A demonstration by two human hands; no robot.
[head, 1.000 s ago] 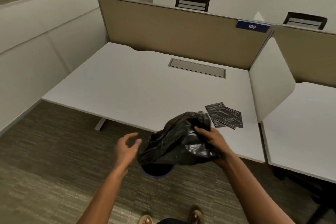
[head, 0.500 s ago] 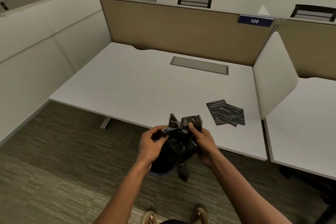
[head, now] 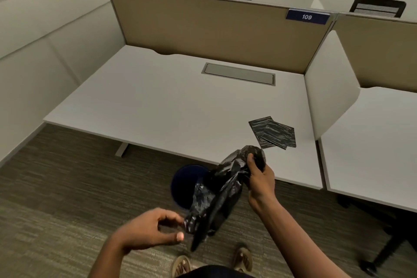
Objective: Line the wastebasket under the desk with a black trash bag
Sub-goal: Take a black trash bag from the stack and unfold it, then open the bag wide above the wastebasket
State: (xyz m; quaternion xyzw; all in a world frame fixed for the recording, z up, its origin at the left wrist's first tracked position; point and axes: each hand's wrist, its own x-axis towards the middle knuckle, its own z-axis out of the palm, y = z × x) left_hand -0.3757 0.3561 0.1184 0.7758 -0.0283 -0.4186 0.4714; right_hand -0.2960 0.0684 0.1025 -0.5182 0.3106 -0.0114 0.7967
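A crumpled black trash bag (head: 216, 196) hangs in front of me, stretched from upper right to lower left. My right hand (head: 259, 176) grips its top end near the desk's front edge. My left hand (head: 153, 229) pinches the bag's lower end with fingertips. Behind the bag, on the carpet at the desk's front edge, stands a round dark blue wastebasket (head: 185, 184); its right side is hidden by the bag, and its inside looks dark.
The white desk (head: 169, 101) carries two folded black bags (head: 274, 132) near its right front and a grey cable hatch (head: 239, 73). Tan partitions back the desk. A second desk (head: 372, 142) adjoins on the right, with a chair base (head: 383, 253) below. My sandalled feet (head: 212, 262) are underneath.
My hands have pulled apart: the left dropped down and left with the bag's lower end, the right stayed high. The bunched bag now stretches out, and the wastebasket shows behind it.
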